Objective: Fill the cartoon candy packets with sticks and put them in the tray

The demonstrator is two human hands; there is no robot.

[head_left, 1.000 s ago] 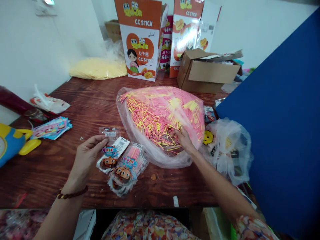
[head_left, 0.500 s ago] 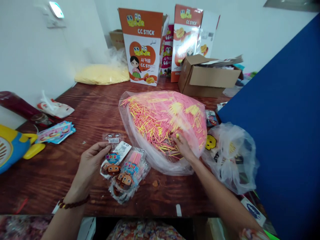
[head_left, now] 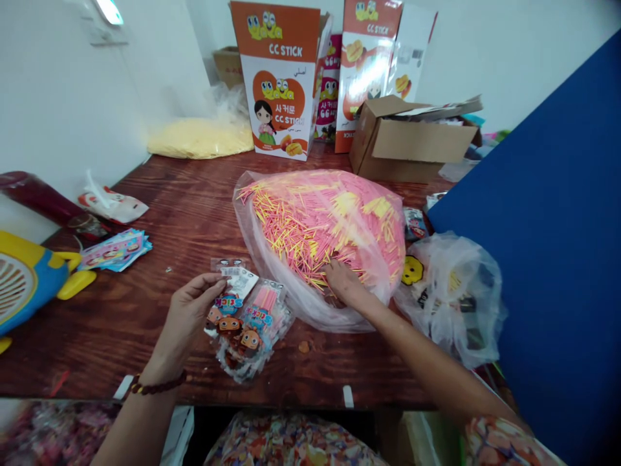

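Sticks, pink and yellow, lie in a clear bag at the centre of the frame. The right hand is in among them, fingertips hidden, so whether it grips any cannot be told. Lower left of centre, the left hand pinches a packet by its left side; a pile of packets lies just right.

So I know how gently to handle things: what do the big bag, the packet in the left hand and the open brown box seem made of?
Big bag: likely thin plastic film, soft sheen; the sticks show through and its rim crumples. Packet: probably glossy plastic, see-through around the print. Brown box: cardboard by its look, matte, with folded flaps.
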